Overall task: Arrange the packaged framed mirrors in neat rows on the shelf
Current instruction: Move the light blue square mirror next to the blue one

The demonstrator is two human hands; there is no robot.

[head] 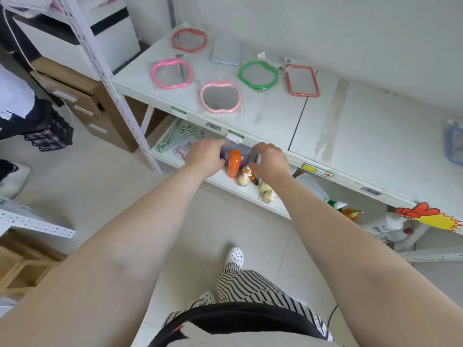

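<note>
Six packaged mirrors lay flat on the white upper shelf (275, 116): a red wavy-framed one (189, 40) at the back left, a grey-blue rectangular one (226, 50) beside it, a bright pink wavy one (171, 73) nearer the left edge, a pale pink one (220, 96) closest to the front lip, a green one (258, 75) to its right, and a red rectangular one (302, 80) furthest right. They sat scattered, well apart, in no clear rows.

Both hands were down at the lower shelf (225, 180), below and in front of those mirrors. The left hand (205, 156) and right hand (270, 160) curled round the two ends of a purple, box-like packaged item (236, 149) (whether it is a mirror cannot be told; it is largely hidden). Its long axis ran left to right between the hands, so it would probably travel up and back over the shelf lip.

An orange bottle (234, 163) stood just in front of that item, between the hands, with small pale yellow pump bottles (244, 179) close by the right hand; these look likeliest to be knocked. Pale green hangers (175, 137) lay to the left on the same shelf. A blue-framed packaged piece (455, 146) showed at the far right edge.
</note>
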